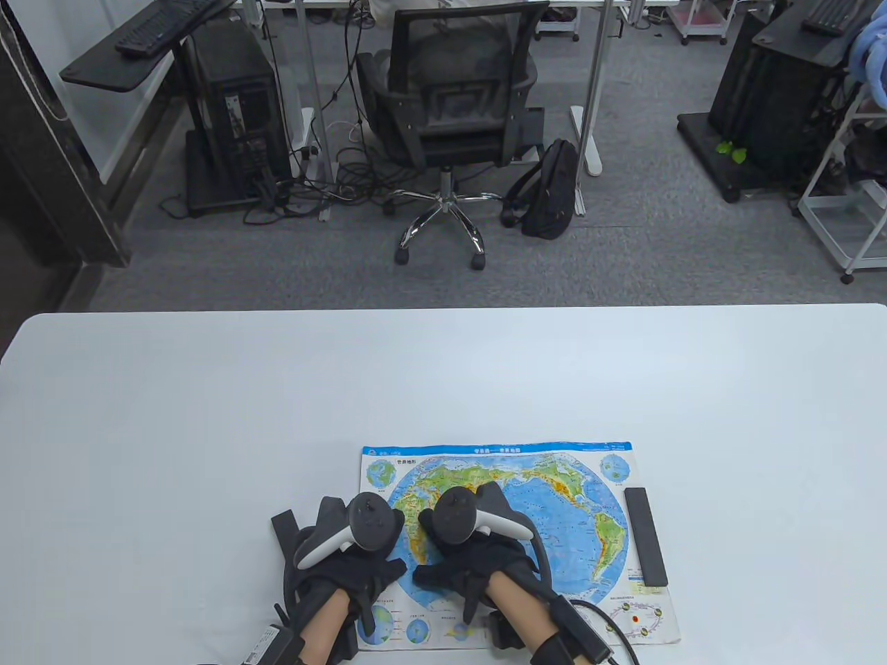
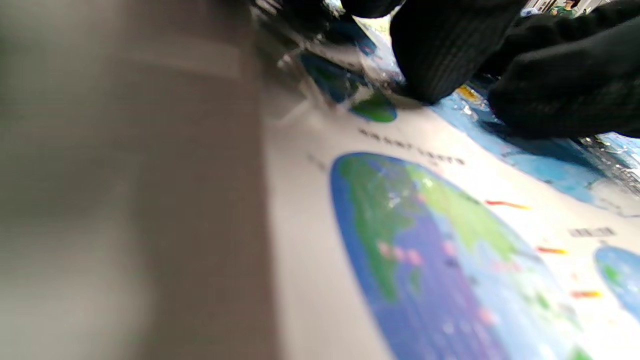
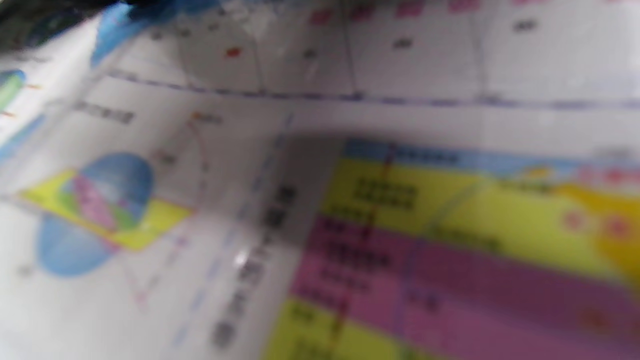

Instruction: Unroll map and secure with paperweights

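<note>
The world map (image 1: 554, 499) lies unrolled and flat near the table's front edge. One black bar paperweight (image 1: 645, 535) lies along its right edge. A second dark bar (image 1: 284, 530) shows at the map's left edge, partly hidden under my left hand (image 1: 357, 547); in the left wrist view it is a blurred grey band (image 2: 200, 200). My left hand rests at the map's left side, with a gloved finger (image 2: 430, 50) touching the map (image 2: 450, 240). My right hand (image 1: 471, 547) presses palm-down on the map's left half. The right wrist view shows only blurred map print (image 3: 400, 240).
The white table (image 1: 443, 374) stretches wide behind and beside the map. An office chair (image 1: 450, 104) and a black backpack (image 1: 551, 187) stand on the floor beyond the far edge. Cables (image 1: 596, 623) trail from my wrists at the front edge.
</note>
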Tool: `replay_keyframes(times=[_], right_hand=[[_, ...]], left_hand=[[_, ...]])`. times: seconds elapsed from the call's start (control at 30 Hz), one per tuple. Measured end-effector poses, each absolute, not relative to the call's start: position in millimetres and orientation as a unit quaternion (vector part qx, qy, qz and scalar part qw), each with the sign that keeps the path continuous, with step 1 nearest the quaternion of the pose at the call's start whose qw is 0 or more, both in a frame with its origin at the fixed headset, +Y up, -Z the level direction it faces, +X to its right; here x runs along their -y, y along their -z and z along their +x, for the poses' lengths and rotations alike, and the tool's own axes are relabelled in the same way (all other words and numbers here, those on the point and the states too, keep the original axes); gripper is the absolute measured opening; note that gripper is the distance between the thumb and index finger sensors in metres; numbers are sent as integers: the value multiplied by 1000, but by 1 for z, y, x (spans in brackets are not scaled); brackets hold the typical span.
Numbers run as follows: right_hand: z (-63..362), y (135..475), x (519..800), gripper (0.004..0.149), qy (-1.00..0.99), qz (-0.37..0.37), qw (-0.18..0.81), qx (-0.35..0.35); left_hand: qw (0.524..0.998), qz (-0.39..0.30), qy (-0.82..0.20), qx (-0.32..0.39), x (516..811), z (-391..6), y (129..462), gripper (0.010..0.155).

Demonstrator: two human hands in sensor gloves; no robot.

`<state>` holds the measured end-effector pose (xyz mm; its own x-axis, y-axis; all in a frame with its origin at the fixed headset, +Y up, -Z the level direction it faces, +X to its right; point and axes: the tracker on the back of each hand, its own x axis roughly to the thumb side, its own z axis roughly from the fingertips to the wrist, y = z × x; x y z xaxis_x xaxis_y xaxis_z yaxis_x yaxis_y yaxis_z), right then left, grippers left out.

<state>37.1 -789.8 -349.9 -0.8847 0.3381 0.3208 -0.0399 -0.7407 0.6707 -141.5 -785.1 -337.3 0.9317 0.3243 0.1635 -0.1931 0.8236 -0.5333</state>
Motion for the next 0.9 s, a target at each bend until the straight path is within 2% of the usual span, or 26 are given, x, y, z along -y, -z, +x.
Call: replay_keyframes(times=[0.2,0.47,0.63,0.9], right_hand=[[34,350,789,74,-913,213,85,-337],[34,350,790,74,-915,213,83,-331],[33,350,789,74,-915,211,80,-334],[33,351,789,75,-915,212,79,-335]], left_hand=[[950,-243,-150,126,779,-145,339,69],[947,-193,-218,135,744,-157,334,73],[951,-181,-245,51,744,-184,331,78],[938,-276,-184,-97,792,-222,323,86]])
